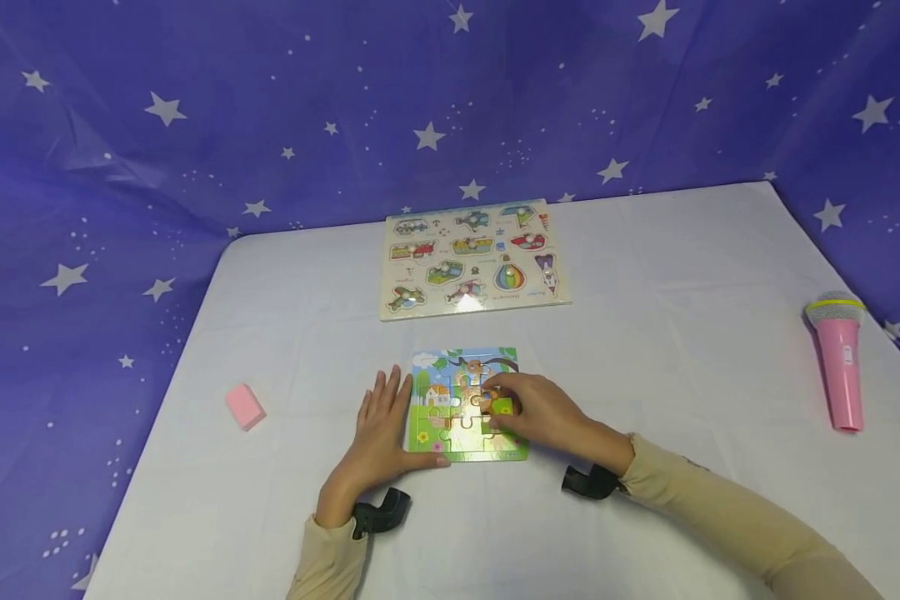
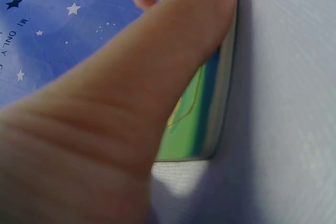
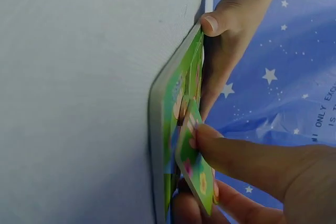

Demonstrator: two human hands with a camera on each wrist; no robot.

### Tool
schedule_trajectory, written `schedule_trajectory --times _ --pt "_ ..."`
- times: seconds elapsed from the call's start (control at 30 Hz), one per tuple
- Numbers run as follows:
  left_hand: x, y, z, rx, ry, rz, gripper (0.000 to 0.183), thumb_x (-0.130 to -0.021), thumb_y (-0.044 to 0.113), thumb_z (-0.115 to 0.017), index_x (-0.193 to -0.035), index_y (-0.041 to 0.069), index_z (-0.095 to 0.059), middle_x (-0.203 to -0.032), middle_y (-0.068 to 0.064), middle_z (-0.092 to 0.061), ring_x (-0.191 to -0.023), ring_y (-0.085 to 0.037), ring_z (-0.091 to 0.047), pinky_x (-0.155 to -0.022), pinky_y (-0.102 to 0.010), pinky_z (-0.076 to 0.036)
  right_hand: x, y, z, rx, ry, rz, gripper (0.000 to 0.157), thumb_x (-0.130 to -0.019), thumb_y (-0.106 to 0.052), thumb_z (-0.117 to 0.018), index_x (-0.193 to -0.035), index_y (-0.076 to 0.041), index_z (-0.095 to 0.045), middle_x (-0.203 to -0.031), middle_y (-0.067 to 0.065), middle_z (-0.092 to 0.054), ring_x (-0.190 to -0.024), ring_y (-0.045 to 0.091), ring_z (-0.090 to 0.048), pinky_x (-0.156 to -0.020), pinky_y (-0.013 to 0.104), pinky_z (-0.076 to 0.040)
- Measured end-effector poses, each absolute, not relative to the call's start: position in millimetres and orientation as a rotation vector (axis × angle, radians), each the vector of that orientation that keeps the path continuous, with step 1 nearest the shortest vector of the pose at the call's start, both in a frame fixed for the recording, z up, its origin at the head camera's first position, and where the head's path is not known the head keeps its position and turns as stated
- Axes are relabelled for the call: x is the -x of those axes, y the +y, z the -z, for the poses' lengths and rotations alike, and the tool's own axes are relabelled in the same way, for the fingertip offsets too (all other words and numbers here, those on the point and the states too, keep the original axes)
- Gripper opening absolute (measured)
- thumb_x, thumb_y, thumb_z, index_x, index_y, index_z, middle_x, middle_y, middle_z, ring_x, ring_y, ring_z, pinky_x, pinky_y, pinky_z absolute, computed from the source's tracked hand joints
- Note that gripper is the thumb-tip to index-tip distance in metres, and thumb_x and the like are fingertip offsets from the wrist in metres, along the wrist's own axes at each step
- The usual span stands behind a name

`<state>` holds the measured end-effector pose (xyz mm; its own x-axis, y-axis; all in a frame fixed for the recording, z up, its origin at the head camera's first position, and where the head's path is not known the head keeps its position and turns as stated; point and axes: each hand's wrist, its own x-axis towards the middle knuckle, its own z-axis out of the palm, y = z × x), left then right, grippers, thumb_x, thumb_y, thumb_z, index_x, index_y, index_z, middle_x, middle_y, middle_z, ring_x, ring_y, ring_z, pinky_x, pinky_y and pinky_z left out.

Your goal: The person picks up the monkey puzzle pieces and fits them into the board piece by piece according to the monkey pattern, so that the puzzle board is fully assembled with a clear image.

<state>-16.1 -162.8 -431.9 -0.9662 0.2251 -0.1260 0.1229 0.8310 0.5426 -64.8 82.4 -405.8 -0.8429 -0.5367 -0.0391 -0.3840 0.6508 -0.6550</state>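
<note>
A small jigsaw puzzle [image 1: 466, 435] with a house and green meadow lies on the white cloth. My left hand [image 1: 381, 433] rests along its left side, fingers straight, with the thumb on the near edge. In the left wrist view, the thumb [image 2: 173, 30] crosses the puzzle's side. My right hand [image 1: 551, 412] pinches a green puzzle piece [image 1: 503, 407] over the right part of the puzzle. The right wrist view shows this piece [image 3: 195, 156] tilted, with flowers on it, between thumb and fingers, close over the puzzle board [image 3: 157, 129].
Behind the puzzle lies a wrapped peg board [image 1: 487, 258] with vehicle pictures. A pink block [image 1: 245, 407] sits at the left, and a pink toy microphone [image 1: 842, 367] at the right. A purple star-patterned curtain [image 1: 375, 92] hangs behind the table.
</note>
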Motion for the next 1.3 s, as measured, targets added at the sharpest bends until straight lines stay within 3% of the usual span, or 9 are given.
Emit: schedule_trajectory --times 0.1,0.17,0.27,0.33,0.4,0.5,0.8,1.03,1.3 --pt "17 -162 432 -0.273 2.828 -0.814 0.121 -0.057 0.054 -0.078 -0.146 0.007 -0.011 -0.154 -0.012 0.002 -0.141 -0.031 0.008 -0.112 -0.052 0.001 62 82 404 0.728 2.658 0.916 0.039 -0.069 -0.025 -0.078 -0.103 -0.013 -0.063 -0.080 -0.004 -0.060 -0.065 0.007 -0.049 -0.057 0.022 -0.040" --pt "17 -162 432 -0.274 2.827 -0.817 0.121 -0.057 0.055 -0.078 -0.146 0.007 -0.011 -0.154 -0.012 0.002 -0.141 -0.031 0.008 -0.112 -0.052 0.001 60 82 403 0.728 2.678 0.875 0.038 -0.068 -0.027 -0.078 -0.100 -0.014 -0.064 -0.091 0.000 -0.062 -0.083 0.016 -0.058 -0.068 0.029 -0.047" --pt "17 -162 431 -0.272 2.827 -0.819 0.121 -0.057 0.055 -0.078 -0.146 0.007 -0.010 -0.154 -0.012 0.002 -0.141 -0.031 0.008 -0.112 -0.052 0.001 57 81 403 0.768 2.688 0.815 0.037 -0.067 -0.029 -0.079 -0.098 -0.014 -0.064 -0.099 0.003 -0.058 -0.089 0.019 -0.055 -0.072 0.031 -0.047" --pt "17 -162 431 -0.273 2.827 -0.822 0.121 -0.057 0.054 -0.078 -0.146 0.007 -0.010 -0.154 -0.012 0.002 -0.141 -0.031 0.008 -0.112 -0.052 0.001 56 82 404 0.822 2.705 0.781 0.038 -0.067 -0.030 -0.079 -0.099 -0.014 -0.066 -0.098 0.002 -0.055 -0.088 0.016 -0.052 -0.069 0.026 -0.045" --pt "17 -163 431 -0.272 2.824 -0.817 0.121 -0.058 0.055 -0.078 -0.146 0.007 -0.010 -0.154 -0.012 0.003 -0.141 -0.031 0.008 -0.112 -0.051 0.002 54 82 405 0.880 2.717 0.757 0.039 -0.067 -0.030 -0.079 -0.100 -0.014 -0.067 -0.092 0.000 -0.051 -0.077 0.010 -0.041 -0.062 0.021 -0.035" --pt "17 -163 431 -0.270 2.820 -0.817 0.121 -0.058 0.055 -0.078 -0.146 0.007 -0.010 -0.154 -0.012 0.003 -0.141 -0.031 0.009 -0.112 -0.051 0.002 52 83 407 0.956 2.763 0.708 0.041 -0.068 -0.033 -0.078 -0.102 -0.013 -0.067 -0.096 0.000 -0.051 -0.081 0.010 -0.040 -0.064 0.020 -0.033" --pt "17 -162 431 -0.269 2.820 -0.824 0.120 -0.058 0.054 -0.077 -0.146 0.007 -0.010 -0.154 -0.013 0.002 -0.142 -0.031 0.008 -0.112 -0.051 0.001 38 89 407 1.051 2.799 0.601 0.055 -0.076 -0.041 -0.069 -0.121 -0.011 -0.057 -0.124 0.011 -0.050 -0.113 0.024 -0.046 -0.089 0.039 -0.042" --pt "16 -161 431 -0.266 2.820 -0.825 0.120 -0.058 0.055 -0.078 -0.146 0.007 -0.011 -0.154 -0.013 0.001 -0.142 -0.031 0.008 -0.112 -0.051 0.001 18 99 405 1.245 2.721 0.455 0.064 -0.085 -0.051 -0.053 -0.131 -0.007 -0.048 -0.141 0.011 -0.040 -0.131 0.027 -0.036 -0.103 0.046 -0.034" --pt "16 -162 430 -0.274 2.824 -0.838 0.121 -0.057 0.054 -0.078 -0.146 0.006 -0.012 -0.154 -0.013 0.001 -0.141 -0.032 0.007 -0.112 -0.052 0.001 12 104 403 1.315 2.644 0.281 0.073 -0.087 -0.055 -0.044 -0.137 -0.004 -0.037 -0.148 0.012 -0.028 -0.137 0.026 -0.027 -0.109 0.050 -0.025"
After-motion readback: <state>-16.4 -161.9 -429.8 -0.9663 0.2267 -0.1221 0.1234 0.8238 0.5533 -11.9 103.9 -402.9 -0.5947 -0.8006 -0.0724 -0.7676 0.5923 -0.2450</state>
